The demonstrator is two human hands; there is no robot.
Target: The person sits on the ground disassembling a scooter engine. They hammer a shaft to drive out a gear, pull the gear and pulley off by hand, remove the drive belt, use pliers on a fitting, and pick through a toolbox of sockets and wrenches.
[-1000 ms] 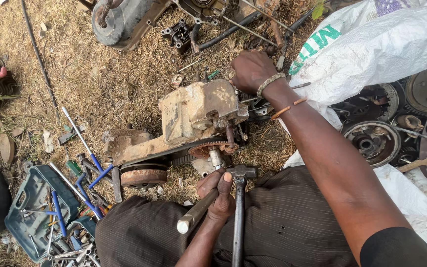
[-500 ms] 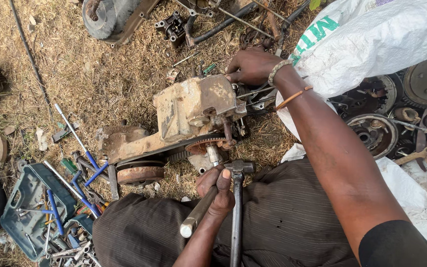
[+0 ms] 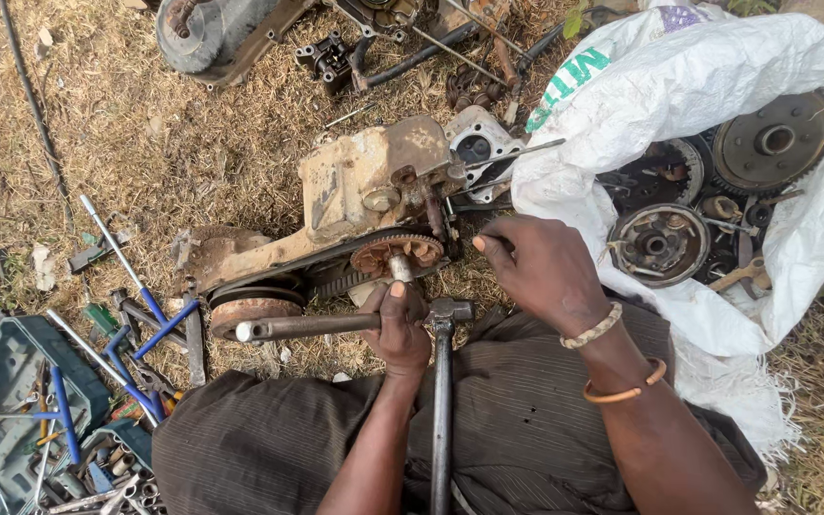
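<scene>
A rusty, mud-caked engine block [image 3: 364, 191] lies on dry grass in front of my knees, with a toothed orange clutch wheel [image 3: 398, 256] facing me. My left hand [image 3: 401, 329] is shut on a grey metal bar [image 3: 302, 327] that lies level and points left, just below the clutch wheel. A long steel tool with a hammer-like head [image 3: 442, 381] rests on my lap beside that hand. My right hand [image 3: 545, 272], with a bead bracelet and an orange bangle at the wrist, has its fingers curled by the engine's right end. Nothing shows in it.
A white sack [image 3: 717, 76] at the right holds gears, drums and a sprocket [image 3: 774, 138]. At the lower left, an open blue tool case [image 3: 2, 420] and several blue-handled wrenches [image 3: 145, 305] lie on the grass. More engine parts [image 3: 240, 29] are at the top.
My right hand has drawn back from the engine's far side to its near right end. My left hand has swung the bar from slanted to level.
</scene>
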